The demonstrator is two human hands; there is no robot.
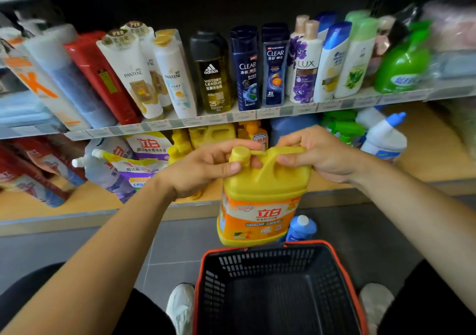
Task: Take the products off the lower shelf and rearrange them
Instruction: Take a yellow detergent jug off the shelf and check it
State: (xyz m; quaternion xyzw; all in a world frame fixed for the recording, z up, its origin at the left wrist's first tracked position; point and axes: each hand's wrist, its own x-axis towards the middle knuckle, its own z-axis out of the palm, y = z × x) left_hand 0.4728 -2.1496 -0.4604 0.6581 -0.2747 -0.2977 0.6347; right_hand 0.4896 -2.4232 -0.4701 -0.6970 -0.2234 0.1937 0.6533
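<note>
A yellow detergent jug (260, 200) with an orange label hangs in the air in front of the lower shelf (77, 200), above a black basket (278, 291) with an orange rim. My right hand (319, 151) grips the jug's top handle. My left hand (206, 167) holds the jug's neck near its yellow cap. More yellow jugs (208, 135) stand at the back of the lower shelf.
The lower wooden shelf also holds purple-and-white refill pouches (134, 164), red packs (31, 175), a white bottle with a blue cap (383, 139) and green spray bottles (340, 126). A blue bottle (301, 227) stands behind the basket. Shampoo bottles (244, 66) fill the upper shelf.
</note>
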